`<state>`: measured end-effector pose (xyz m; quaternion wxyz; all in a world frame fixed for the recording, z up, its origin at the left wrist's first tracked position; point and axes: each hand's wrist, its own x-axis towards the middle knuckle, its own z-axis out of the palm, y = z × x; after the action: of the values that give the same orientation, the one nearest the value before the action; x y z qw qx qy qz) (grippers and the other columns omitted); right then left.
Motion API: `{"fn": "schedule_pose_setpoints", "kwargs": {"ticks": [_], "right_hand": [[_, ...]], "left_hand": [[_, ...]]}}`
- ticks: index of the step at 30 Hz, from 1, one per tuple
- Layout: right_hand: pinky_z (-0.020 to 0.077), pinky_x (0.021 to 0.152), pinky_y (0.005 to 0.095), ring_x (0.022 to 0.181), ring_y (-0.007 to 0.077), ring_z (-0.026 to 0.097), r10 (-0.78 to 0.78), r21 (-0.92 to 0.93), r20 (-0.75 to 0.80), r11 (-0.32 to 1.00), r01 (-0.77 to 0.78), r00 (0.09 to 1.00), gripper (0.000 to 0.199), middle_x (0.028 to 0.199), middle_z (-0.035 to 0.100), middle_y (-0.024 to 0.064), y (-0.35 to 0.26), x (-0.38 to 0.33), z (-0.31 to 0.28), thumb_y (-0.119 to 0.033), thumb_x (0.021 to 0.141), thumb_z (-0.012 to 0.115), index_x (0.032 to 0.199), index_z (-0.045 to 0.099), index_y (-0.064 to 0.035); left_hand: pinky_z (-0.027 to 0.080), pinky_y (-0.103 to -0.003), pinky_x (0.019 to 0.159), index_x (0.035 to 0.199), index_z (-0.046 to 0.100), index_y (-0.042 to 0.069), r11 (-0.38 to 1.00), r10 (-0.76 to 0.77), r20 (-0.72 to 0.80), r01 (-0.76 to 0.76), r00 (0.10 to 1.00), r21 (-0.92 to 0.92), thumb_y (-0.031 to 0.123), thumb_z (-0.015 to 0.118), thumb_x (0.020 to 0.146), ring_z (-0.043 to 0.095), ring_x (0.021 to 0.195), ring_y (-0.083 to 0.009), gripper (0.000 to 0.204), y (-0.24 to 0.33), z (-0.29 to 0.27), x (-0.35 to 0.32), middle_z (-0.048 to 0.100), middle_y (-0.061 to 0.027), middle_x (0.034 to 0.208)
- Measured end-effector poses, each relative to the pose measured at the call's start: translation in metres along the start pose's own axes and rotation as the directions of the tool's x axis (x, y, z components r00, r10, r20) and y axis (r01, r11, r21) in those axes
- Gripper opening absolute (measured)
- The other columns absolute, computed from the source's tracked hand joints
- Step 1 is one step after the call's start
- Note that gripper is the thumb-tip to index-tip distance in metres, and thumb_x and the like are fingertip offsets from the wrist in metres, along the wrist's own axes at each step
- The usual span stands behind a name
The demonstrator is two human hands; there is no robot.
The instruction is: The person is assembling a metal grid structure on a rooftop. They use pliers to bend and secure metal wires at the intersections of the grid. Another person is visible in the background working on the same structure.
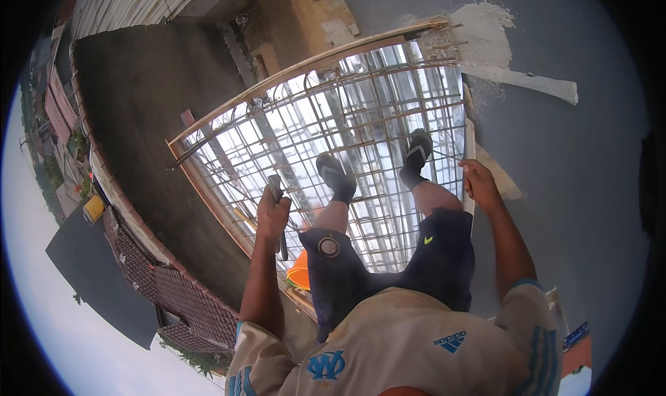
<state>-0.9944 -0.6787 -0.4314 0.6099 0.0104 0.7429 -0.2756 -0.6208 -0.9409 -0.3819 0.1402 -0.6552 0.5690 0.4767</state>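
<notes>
My left hand [273,214] is closed around a dark hand tool [283,246]; its grey head shows above the fist and its shaft below, but its exact kind is unclear. My right hand [479,181] is out by the right edge of the steel bar grid, fingers curled in a pinch. A thin line seems to run from those fingertips toward the grid; what they hold is too small to make out. Beneath me, the rebar mesh [383,124] lies over shiny metal sheets [298,161]. My two dark shoes [336,173] stand on it.
Wooden boards [305,71] edge the mesh on the far and left sides. An orange rounded object [299,272] sits beside my left leg. Grey concrete [576,167] spreads to the right, with a pale spill [483,35] at the far corner. Tiled roofs [187,292] lie lower left.
</notes>
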Motion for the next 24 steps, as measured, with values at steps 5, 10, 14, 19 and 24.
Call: {"fn": "schedule_pose_setpoints", "kwargs": {"ticks": [5,10,14,19,24], "right_hand": [[0.0315,0.039,0.0207,0.044,0.0051,0.039,-0.040,-0.120,0.035,0.992,0.044,0.999,0.024,0.056,0.042,-0.0017,0.023,0.120,0.017,-0.021,0.093,0.044,0.102,0.057,-0.0030],[0.0288,0.036,0.0209,0.041,0.0052,0.038,0.000,-0.020,0.046,1.000,0.001,0.999,0.025,0.057,0.044,-0.0010,0.036,0.203,0.033,-0.020,0.093,0.045,0.110,0.054,-0.0040],[0.0300,0.036,0.0229,0.041,0.0058,0.038,0.000,-0.115,0.077,0.993,0.009,0.997,0.027,0.058,0.045,-0.0011,0.052,0.268,0.025,-0.022,0.092,0.047,0.110,0.056,-0.0045],[0.0323,0.039,0.0236,0.043,0.0067,0.040,-0.098,-0.245,0.061,0.963,0.110,0.993,0.030,0.055,0.045,-0.0010,0.051,0.323,0.031,-0.023,0.091,0.049,0.111,0.056,-0.0015],[0.0324,0.037,0.0241,0.044,0.0075,0.043,-0.125,-0.260,0.132,0.953,0.156,0.983,0.027,0.057,0.049,0.0010,0.059,0.361,0.023,-0.018,0.088,0.049,0.105,0.058,0.0013]], "left_hand": [[0.041,-0.029,0.038,0.084,0.045,0.000,0.987,0.151,-0.235,-0.161,0.960,-0.021,0.011,0.051,0.079,0.048,0.046,-0.0134,0.014,-0.085,0.084,0.177,0.047,-0.0054,0.061],[0.047,-0.035,0.051,0.080,0.047,-0.003,0.987,-0.107,-0.156,0.087,0.982,-0.133,0.018,0.056,0.076,0.056,0.056,-0.0207,0.023,-0.086,0.174,0.240,0.054,-0.0121,0.067],[0.047,-0.041,0.071,0.085,0.053,-0.005,0.983,-0.179,-0.157,0.169,0.971,-0.072,0.025,0.059,0.075,0.061,0.073,-0.0323,0.033,-0.087,0.228,0.268,0.061,-0.0205,0.080],[0.048,-0.045,0.074,0.098,0.049,-0.008,0.987,-0.159,-0.240,0.157,0.958,-0.027,0.026,0.059,0.078,0.061,0.081,-0.0383,0.040,-0.119,0.276,0.308,0.059,-0.0250,0.088],[0.043,-0.046,0.085,0.105,0.049,-0.004,0.969,-0.111,-0.376,0.185,0.920,0.167,0.033,0.056,0.080,0.053,0.099,-0.0393,0.045,-0.119,0.298,0.321,0.052,-0.0241,0.105]]}}
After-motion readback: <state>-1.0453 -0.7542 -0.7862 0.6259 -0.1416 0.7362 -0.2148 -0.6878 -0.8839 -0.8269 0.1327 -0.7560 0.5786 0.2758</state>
